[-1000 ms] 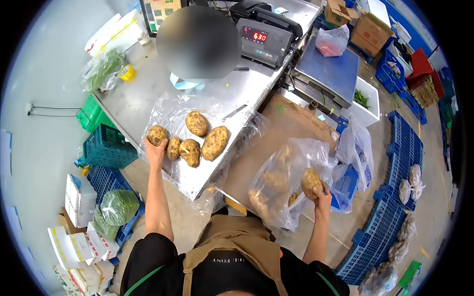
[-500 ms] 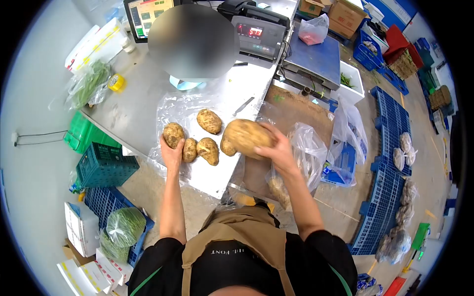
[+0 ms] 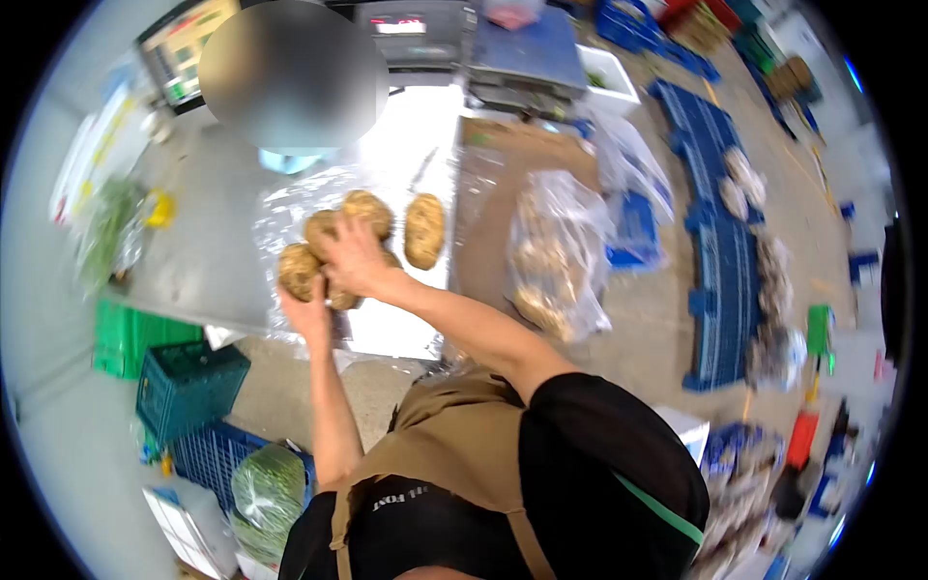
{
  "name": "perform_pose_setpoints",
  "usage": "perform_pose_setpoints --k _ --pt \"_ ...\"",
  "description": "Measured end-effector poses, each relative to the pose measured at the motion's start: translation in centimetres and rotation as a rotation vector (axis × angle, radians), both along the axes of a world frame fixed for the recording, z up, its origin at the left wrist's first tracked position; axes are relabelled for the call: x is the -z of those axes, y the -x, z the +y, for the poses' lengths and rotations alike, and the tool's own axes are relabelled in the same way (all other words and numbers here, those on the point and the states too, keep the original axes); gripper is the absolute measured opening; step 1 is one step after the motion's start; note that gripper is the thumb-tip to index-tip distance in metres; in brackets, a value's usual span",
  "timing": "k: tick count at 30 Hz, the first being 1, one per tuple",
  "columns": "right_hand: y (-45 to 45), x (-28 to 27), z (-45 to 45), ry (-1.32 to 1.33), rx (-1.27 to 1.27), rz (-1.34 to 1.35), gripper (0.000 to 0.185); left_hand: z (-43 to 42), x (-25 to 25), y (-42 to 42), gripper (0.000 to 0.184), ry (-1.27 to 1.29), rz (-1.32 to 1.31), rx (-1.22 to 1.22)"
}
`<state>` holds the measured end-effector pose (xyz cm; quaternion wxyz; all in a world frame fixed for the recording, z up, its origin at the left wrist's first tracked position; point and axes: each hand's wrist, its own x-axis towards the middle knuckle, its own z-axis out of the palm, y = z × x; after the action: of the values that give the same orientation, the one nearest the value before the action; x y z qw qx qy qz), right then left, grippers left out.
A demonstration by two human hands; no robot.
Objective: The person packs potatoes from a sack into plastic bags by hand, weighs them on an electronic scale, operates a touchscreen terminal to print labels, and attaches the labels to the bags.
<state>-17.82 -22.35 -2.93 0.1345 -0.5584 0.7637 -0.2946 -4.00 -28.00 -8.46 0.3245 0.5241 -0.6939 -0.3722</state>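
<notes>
Several brown, dirt-flecked potatoes lie bunched on clear plastic film on the worktable. My left hand is curled round the near side of the leftmost potato. Across the bunch reaches my right hand, its fingers spread over the potatoes and touching them, slightly blurred. Just beyond its fingertips are one potato and another potato. My right hand partly hides a lower potato. Apart from the bunch, a long potato rests to the right on the white surface.
A knife lies beyond the long potato. At the back stands a scale display, near a person whose head is blurred. A bag of potatoes sits right of the table. Bagged greens and yellow tape lie left.
My right hand has moved left from the table's right side, with the large potato it held, onto the bunch. The potatoes sit closer together. The view has shifted and turned.
</notes>
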Motion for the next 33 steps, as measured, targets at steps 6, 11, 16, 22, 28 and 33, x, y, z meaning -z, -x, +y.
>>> perform_pose_setpoints --k 6,11,16,22,28,33 --pt "7.9 1.9 11.0 0.644 0.376 0.162 0.028 0.0 0.9 -0.1 0.074 0.108 -0.027 0.027" --pt "20.1 10.7 28.1 0.201 1.066 0.194 0.023 1.0 0.7 0.7 0.071 0.176 -0.104 0.047" --pt "16.3 18.0 33.7 -0.195 0.867 -0.271 0.025 1.3 1.1 1.5 0.073 0.187 -0.147 0.056" --pt "14.7 17.8 33.7 0.096 1.046 -0.303 0.02 2.2 0.8 2.6 0.075 0.153 -0.164 0.01" --pt "22.4 20.9 37.7 -0.144 0.592 0.078 0.042 2.2 1.2 2.6 0.072 0.161 -0.164 -0.023" --pt "23.1 18.4 38.5 -0.678 0.292 0.269 0.051 2.2 1.5 2.6 0.073 0.194 -0.154 -0.039"
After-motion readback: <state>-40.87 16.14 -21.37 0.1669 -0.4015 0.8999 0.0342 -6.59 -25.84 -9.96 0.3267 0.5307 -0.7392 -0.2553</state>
